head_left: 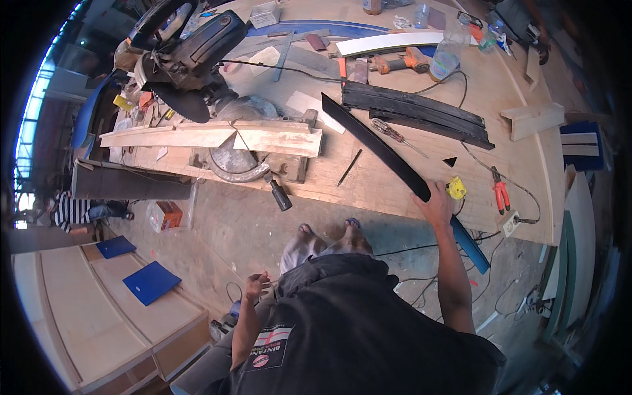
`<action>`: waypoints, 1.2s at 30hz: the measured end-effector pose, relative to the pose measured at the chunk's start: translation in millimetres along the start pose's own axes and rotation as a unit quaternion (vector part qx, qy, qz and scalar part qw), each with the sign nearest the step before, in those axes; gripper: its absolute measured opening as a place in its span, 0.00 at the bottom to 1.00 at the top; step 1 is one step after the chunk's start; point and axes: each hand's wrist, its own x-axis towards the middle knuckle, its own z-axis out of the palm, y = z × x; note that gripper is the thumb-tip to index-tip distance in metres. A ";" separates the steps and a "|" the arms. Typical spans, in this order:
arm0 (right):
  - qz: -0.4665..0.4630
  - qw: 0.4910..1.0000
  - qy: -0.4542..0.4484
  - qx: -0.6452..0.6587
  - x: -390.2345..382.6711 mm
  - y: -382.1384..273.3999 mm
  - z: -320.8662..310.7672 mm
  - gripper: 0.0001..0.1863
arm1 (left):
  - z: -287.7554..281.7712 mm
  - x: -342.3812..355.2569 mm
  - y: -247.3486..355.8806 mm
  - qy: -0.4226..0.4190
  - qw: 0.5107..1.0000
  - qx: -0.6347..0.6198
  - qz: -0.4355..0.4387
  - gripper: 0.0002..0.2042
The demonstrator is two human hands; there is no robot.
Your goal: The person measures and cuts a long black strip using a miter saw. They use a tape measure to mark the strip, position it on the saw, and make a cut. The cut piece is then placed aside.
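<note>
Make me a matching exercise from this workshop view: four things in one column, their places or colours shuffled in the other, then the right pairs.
Things
1. long black strip
2. pliers
3. orange power tool
4. left hand

Places or colours
A. away from the bench
B. beside a clear plastic bottle
C. red-handled, near a white socket
D. in the right hand

Pairs: 1-D, 2-C, 3-B, 4-A

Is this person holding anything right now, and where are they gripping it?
Yes: the right hand grips a long black strip toward its near end. The left hand appears empty.
</note>
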 end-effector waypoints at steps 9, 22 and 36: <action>0.002 1.000 -0.018 -0.005 18.9 -1.1 8.0 0.33 | -7.0 1.0 0.3 0.003 1.000 0.011 -0.001 0.34; -0.018 0.993 0.109 0.046 -62.2 11.3 3.3 0.32 | -24.4 29.0 32.1 0.016 0.999 0.003 0.034 0.31; -0.121 0.952 0.006 0.280 -196.8 -298.4 80.2 0.39 | -160.9 196.8 -12.3 0.058 0.986 0.122 0.097 0.28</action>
